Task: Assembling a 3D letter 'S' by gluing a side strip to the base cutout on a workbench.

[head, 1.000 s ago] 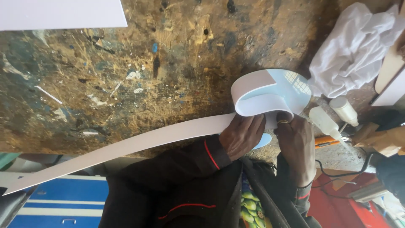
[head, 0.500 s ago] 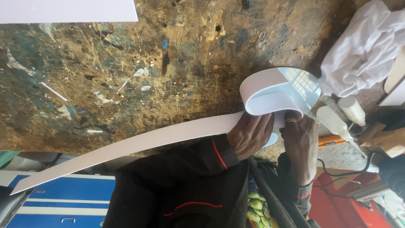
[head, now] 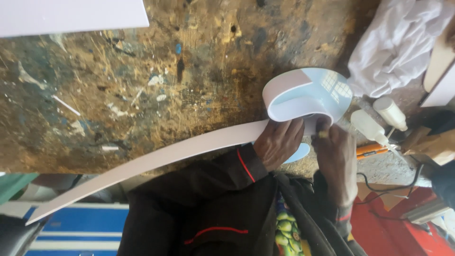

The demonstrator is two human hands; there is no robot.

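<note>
Head view. The left hand (head: 280, 142) is closed over a long white strip (head: 156, 159) at the near edge of the table (head: 142, 85), fingers wrapped on top where the strip begins to curl. The right hand (head: 335, 151) is pinched narrow, just beside the left, pressing at the base of the curl; a small yellowish item shows between its fingertips, too small to identify. The strip's curled end (head: 289, 92) stands upright on edge along the rim of a pale blue oval panel (head: 327, 90), forming a rounded wall around its left side. The free tail of the strip runs down and left, past the table edge and over a blue and white surface (head: 76, 227).

Judgement on the step in hand: the curl holds best if the left hand keeps the strip flat against the panel's edge while the right works the joint point by point; the long unsupported tail is likely to lever the curl away from the rim if let loose.

Surroundings: two white squeeze bottles (head: 379, 123) lie near the right hand, close enough to be knocked. An orange tool (head: 372, 150) and a black cable (head: 393, 182) lie just beyond. A crumpled white cloth (head: 393, 47) sits at upper right, a white sheet (head: 71, 16) at upper left, both well apart from the work.
</note>
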